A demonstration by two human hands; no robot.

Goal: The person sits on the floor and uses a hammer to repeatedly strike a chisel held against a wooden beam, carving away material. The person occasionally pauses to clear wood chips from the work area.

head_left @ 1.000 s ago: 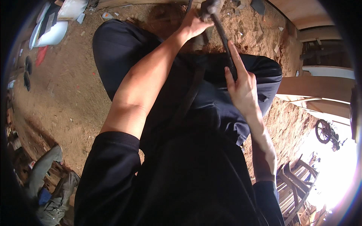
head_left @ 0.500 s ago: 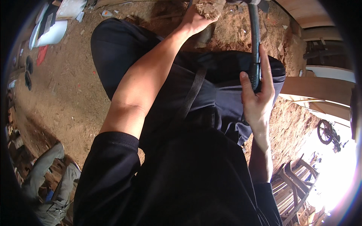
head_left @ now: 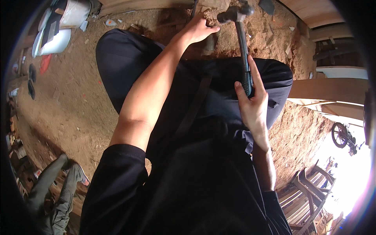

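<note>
My right hand [head_left: 254, 103] grips the lower end of a hammer [head_left: 243, 51] with a dark handle, its index finger stretched along the shaft. The metal hammer head [head_left: 236, 14] is up near the top edge, just right of my left hand. My left hand [head_left: 196, 30] is closed round an upright wooden handle [head_left: 210, 16] with a rough, frayed end. Whatever lies below that handle is hidden by my fingers. A pale piece of wood [head_left: 214, 4] lies just beyond it.
I sit with my legs folded on a brown dirt floor [head_left: 66, 105]. White buckets [head_left: 56, 39] stand at the far left. Another person's legs [head_left: 64, 192] are at the lower left. Wooden boards [head_left: 329, 91] rise at right, with a motorcycle [head_left: 342, 137] and a wooden rack [head_left: 309, 192] behind.
The hammer has swung left and its head has come fully into view, close to the frayed handle. My right hand has shifted left with it. My left hand keeps its hold. The other person's legs have moved.
</note>
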